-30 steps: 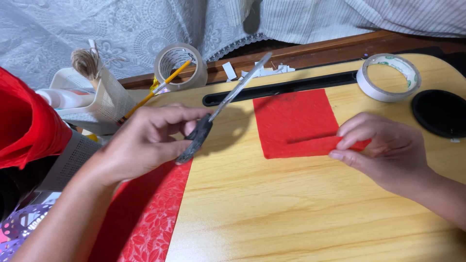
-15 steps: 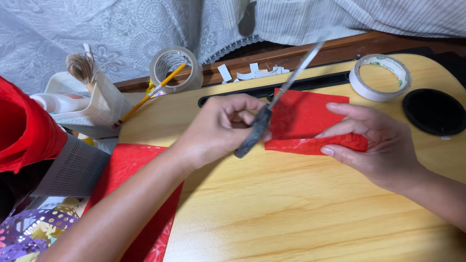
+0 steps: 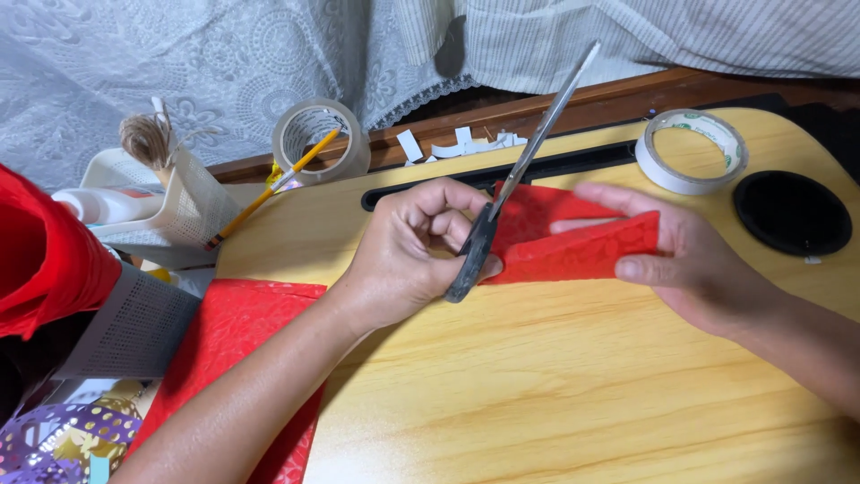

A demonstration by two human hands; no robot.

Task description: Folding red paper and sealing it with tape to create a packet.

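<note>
I count one pair of scissors [image 3: 511,179], two rolls of tape, one pencil [image 3: 273,190], one white basket [image 3: 184,211] and two red sheets on and around the wooden counter [image 3: 555,385]. My left hand [image 3: 417,251] has its fingers [image 3: 439,202] curled shut through the dark handles of the scissors, with the blades pointing up and away, and from here I can't make out how far the blades are parted. My right hand [image 3: 690,260] pinches the folded red paper [image 3: 573,246] between thumb and flat fingers, lifting its right end just above the counter, its left end touching the scissors. The white tape roll [image 3: 692,151] lies just beyond my right hand; the clear tape roll [image 3: 321,139] stands at the counter's far left edge, and the larger red sheet [image 3: 224,358] hangs over the near left corner
</note>
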